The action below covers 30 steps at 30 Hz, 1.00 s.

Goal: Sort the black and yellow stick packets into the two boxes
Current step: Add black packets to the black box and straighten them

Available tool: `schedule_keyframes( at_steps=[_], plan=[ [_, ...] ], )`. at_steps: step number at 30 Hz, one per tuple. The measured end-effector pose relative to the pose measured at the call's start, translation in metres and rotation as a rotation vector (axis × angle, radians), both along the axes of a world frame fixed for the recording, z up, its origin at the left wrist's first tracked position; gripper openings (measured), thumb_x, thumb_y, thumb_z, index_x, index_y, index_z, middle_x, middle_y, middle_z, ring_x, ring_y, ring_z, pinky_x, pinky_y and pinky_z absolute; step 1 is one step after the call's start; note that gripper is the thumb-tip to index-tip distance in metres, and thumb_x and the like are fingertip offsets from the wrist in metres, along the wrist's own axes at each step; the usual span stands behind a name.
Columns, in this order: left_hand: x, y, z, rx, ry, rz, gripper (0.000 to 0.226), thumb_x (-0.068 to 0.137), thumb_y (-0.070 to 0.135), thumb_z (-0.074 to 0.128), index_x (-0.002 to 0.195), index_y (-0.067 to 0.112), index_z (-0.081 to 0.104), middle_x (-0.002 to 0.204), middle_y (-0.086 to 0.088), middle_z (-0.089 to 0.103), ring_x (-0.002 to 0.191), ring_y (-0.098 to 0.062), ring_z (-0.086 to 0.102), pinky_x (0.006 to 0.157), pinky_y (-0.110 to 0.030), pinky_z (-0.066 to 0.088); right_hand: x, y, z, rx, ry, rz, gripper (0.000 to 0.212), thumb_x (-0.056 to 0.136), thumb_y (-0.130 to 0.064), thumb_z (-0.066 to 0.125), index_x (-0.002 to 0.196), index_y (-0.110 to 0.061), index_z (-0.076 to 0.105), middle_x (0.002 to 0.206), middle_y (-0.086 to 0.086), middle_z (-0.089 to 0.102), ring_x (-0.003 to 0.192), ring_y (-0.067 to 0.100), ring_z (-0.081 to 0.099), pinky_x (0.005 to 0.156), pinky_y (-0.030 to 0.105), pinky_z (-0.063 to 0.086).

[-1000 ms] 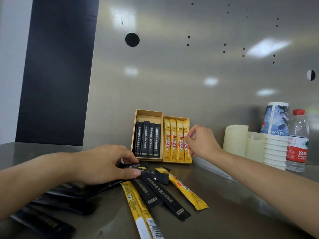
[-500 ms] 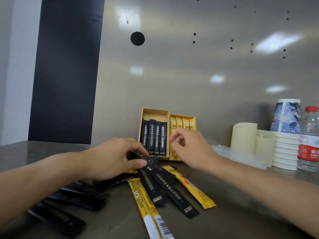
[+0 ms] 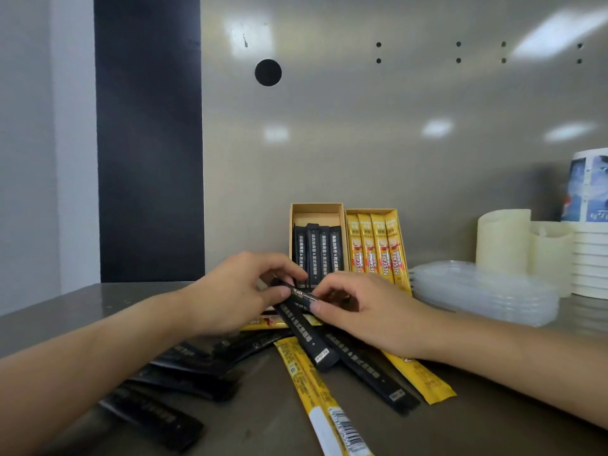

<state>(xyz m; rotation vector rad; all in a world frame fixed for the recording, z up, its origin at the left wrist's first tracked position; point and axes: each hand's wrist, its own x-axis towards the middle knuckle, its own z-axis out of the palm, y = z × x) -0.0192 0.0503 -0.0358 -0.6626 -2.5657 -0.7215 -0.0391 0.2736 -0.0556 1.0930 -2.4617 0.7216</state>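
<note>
Two open cardboard boxes lean against the back wall: the left box (image 3: 316,210) holds several black stick packets, the right box (image 3: 399,225) holds several yellow ones. In front of them my left hand (image 3: 237,291) and my right hand (image 3: 368,311) both pinch the top end of one black stick packet (image 3: 306,330), whose lower end rests on the pile. Loose black packets (image 3: 371,373) and yellow packets (image 3: 316,390) lie spread on the grey counter (image 3: 65,311). More black packets (image 3: 154,416) lie under my left forearm.
A stack of clear plastic lids (image 3: 483,291) sits right of the boxes. Behind it stand two cream cylinders (image 3: 503,241) and a stack of paper cups (image 3: 589,245). The metal back wall (image 3: 362,126) rises just behind the boxes.
My right hand has left the yellow box and come down to the pile, meeting my left hand on a black packet. The view has shifted slightly to the left.
</note>
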Motion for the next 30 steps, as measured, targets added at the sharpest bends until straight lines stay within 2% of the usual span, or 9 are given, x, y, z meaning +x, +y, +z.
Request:
schedule_keyframes(
  at_steps=[3,7,9,12,15,17,21,26,30],
  plan=[
    [0.0015,0.0005,0.0018,0.088,0.0,-0.019,0.03,0.099,0.012,0.06,0.118,0.033,0.068,0.097,0.013,0.065,0.076,0.011,0.062,0.068,-0.01,0.05,-0.0005,-0.0006,-0.0015,-0.024,-0.039,0.007,0.023,0.1,-0.046,0.055,0.11,-0.03,0.068,0.104,-0.012,0.072,0.094,0.0,0.066,0.079,0.026,0.057],
    [0.0021,0.0006,0.0042,0.174,0.013,-0.018,0.028,0.097,0.013,0.063,0.115,0.033,0.069,0.1,0.009,0.069,0.094,-0.004,0.064,0.09,-0.025,0.053,0.0001,-0.0005,-0.0032,-0.081,-0.031,-0.021,0.021,0.104,-0.04,0.049,0.106,-0.028,0.066,0.1,-0.008,0.071,0.091,0.005,0.065,0.082,0.033,0.055],
    [0.0009,0.0007,0.005,0.209,0.035,-0.016,0.027,0.096,0.013,0.065,0.113,0.035,0.07,0.101,0.009,0.07,0.094,-0.005,0.064,0.087,-0.025,0.052,0.0002,-0.0006,-0.0034,-0.102,-0.035,-0.023,0.024,0.105,-0.038,0.045,0.105,-0.027,0.066,0.101,-0.01,0.071,0.094,0.002,0.064,0.083,0.029,0.054],
    [0.0009,0.0005,0.0048,0.247,0.051,-0.015,0.029,0.098,0.012,0.063,0.109,0.038,0.069,0.096,0.008,0.07,0.078,-0.004,0.063,0.077,-0.027,0.051,0.0013,-0.0007,-0.003,-0.124,-0.038,-0.024,0.028,0.108,-0.036,0.039,0.095,-0.028,0.063,0.092,-0.011,0.069,0.083,-0.009,0.06,0.069,0.013,0.045],
    [0.0016,-0.0007,0.0051,0.249,0.032,-0.006,0.028,0.099,0.014,0.061,0.109,0.039,0.069,0.093,0.002,0.074,0.071,-0.021,0.061,0.071,-0.043,0.054,0.0031,0.0004,-0.0015,-0.154,-0.049,-0.037,0.037,0.109,-0.034,0.035,0.083,-0.023,0.059,0.074,-0.007,0.062,0.062,-0.01,0.055,0.062,0.005,0.04],
    [0.0021,-0.0003,0.0051,0.238,0.047,-0.008,0.027,0.098,0.014,0.063,0.105,0.039,0.072,0.094,0.004,0.073,0.075,-0.012,0.063,0.073,-0.035,0.055,0.0039,0.001,-0.0012,-0.165,-0.052,-0.041,0.04,0.109,-0.034,0.035,0.077,-0.023,0.056,0.066,-0.006,0.055,0.057,-0.007,0.053,0.058,0.008,0.041],
    [0.0031,0.001,0.0061,0.251,0.049,-0.035,0.018,0.096,0.021,0.066,0.1,0.036,0.075,0.093,0.007,0.074,0.087,-0.013,0.068,0.085,-0.031,0.057,0.0013,0.0002,-0.0012,-0.175,-0.046,-0.032,0.031,0.107,-0.037,0.038,0.085,-0.032,0.058,0.081,-0.006,0.06,0.076,0.002,0.056,0.068,0.018,0.046],
    [0.0052,0.0014,0.0066,0.253,0.032,-0.054,0.026,0.09,0.013,0.073,0.108,0.031,0.072,0.104,0.008,0.075,0.1,-0.009,0.069,0.096,-0.037,0.057,-0.0041,0.0017,-0.0037,-0.177,-0.04,-0.007,0.025,0.104,-0.029,0.052,0.128,-0.032,0.059,0.118,-0.019,0.06,0.112,-0.004,0.054,0.092,0.015,0.045],
    [0.0057,0.002,0.0071,0.239,0.044,-0.029,0.033,0.09,0.008,0.073,0.111,0.033,0.069,0.105,0.007,0.074,0.102,-0.008,0.068,0.096,-0.033,0.056,-0.0039,0.0011,-0.0047,-0.162,-0.02,-0.009,0.027,0.1,-0.025,0.06,0.125,-0.036,0.059,0.114,-0.022,0.062,0.108,-0.01,0.053,0.078,0.005,0.042]
  ],
)
